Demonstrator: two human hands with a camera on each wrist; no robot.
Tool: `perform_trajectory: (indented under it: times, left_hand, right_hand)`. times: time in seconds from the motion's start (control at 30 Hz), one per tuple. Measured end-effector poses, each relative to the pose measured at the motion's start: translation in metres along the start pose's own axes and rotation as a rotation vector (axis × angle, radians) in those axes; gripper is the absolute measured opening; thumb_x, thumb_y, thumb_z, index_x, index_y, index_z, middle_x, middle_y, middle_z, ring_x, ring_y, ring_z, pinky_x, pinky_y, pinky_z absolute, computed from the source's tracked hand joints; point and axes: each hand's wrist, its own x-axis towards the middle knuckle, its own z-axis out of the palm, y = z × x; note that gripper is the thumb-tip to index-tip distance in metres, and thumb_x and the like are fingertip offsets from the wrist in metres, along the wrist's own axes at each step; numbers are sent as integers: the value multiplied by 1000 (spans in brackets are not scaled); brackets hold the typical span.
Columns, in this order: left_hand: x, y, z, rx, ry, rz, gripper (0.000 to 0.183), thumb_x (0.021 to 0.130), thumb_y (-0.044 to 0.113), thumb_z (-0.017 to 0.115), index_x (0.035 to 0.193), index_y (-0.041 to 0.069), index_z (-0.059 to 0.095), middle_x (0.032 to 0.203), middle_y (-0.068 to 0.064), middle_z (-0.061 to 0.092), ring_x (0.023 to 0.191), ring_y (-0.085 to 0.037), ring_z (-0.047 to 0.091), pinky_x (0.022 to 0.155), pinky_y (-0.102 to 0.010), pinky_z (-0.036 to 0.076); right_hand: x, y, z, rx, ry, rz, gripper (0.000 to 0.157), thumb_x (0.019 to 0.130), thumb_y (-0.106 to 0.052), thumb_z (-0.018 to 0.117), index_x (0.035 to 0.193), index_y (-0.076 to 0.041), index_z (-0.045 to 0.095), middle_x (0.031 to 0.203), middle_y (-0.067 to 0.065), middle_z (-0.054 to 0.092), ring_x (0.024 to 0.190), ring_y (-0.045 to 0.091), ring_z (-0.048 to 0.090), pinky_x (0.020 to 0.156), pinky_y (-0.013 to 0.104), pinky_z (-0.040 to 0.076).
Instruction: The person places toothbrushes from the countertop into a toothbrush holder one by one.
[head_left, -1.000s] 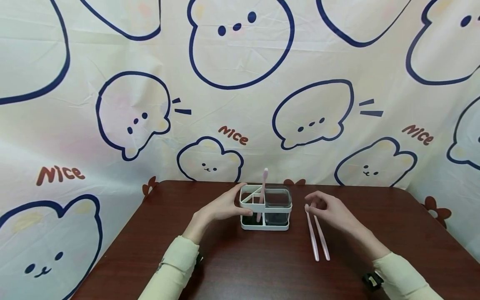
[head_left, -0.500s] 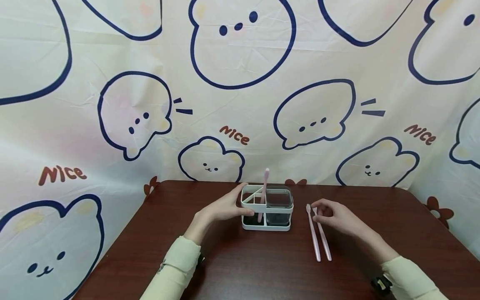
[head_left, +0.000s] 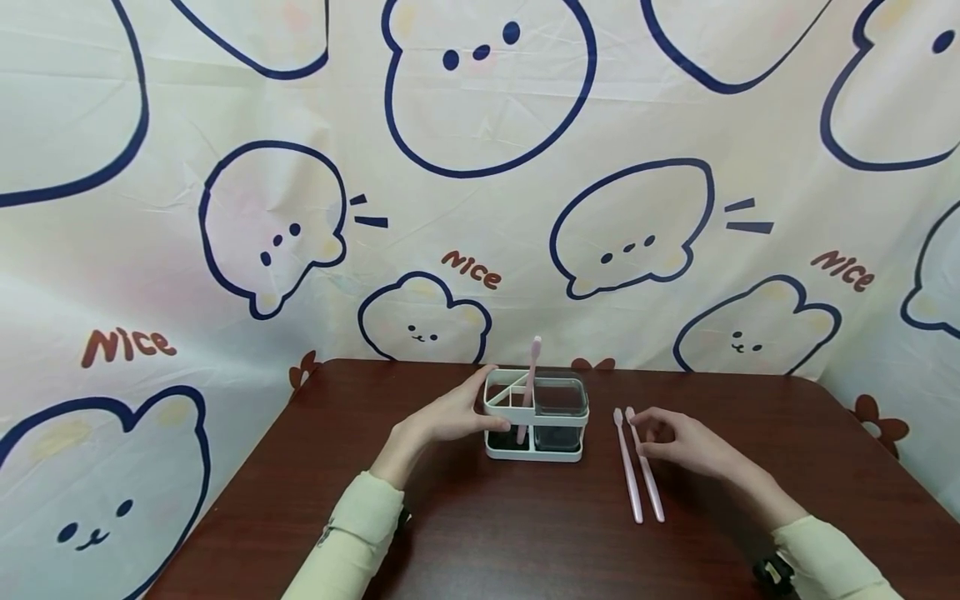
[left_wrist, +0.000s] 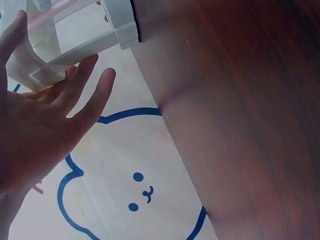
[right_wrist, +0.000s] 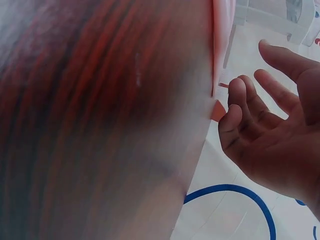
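A white toothbrush holder (head_left: 558, 422) stands on the table, and one pink toothbrush (head_left: 529, 385) leans upright in a compartment of it. My left hand (head_left: 442, 417) grips the holder's left side, thumb on the front and fingers behind; the left wrist view has the holder's frame (left_wrist: 120, 22) between thumb and fingers. Two more pink toothbrushes, a left one (head_left: 628, 471) and a right one (head_left: 649, 479), lie side by side to the holder's right. Beside the right one's head is my right hand (head_left: 690, 446), fingers loosely bent, with a gap between thumb and fingers in the right wrist view.
A dark clear cup (head_left: 561, 396) sits in the right half of the holder. The brown wooden table (head_left: 480, 533) ends at the back against a cream cloth (head_left: 517, 217) printed with cartoon animals.
My right hand has drawn back to the right, from over the heads of the two lying toothbrushes to beside the right one. My left hand stays on the toothbrush holder.
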Motion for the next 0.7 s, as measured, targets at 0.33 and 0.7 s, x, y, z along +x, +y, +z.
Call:
perform_trajectory:
  times: [0.33, 0.7]
  left_hand:
    - [-1, 2, 0, -4, -3, 1, 85, 85, 42, 76, 151, 22, 27, 132, -3, 50, 118, -21, 50, 109, -54, 40]
    - [-1, 3, -1, -7, -9, -6, 86, 85, 42, 76, 152, 24, 26, 137, -7, 48, 121, -21, 49, 111, -54, 38]
  right_hand:
    - [-2, 7, 3, 27, -65, 5, 45, 90, -21, 71, 130, -6, 58, 89, 4, 58, 70, 16, 55, 60, 27, 47]
    - [1, 8, 8, 49, -138, 32, 46, 90, -19, 72, 130, -3, 58, 89, 5, 55, 66, 17, 54, 57, 28, 46]
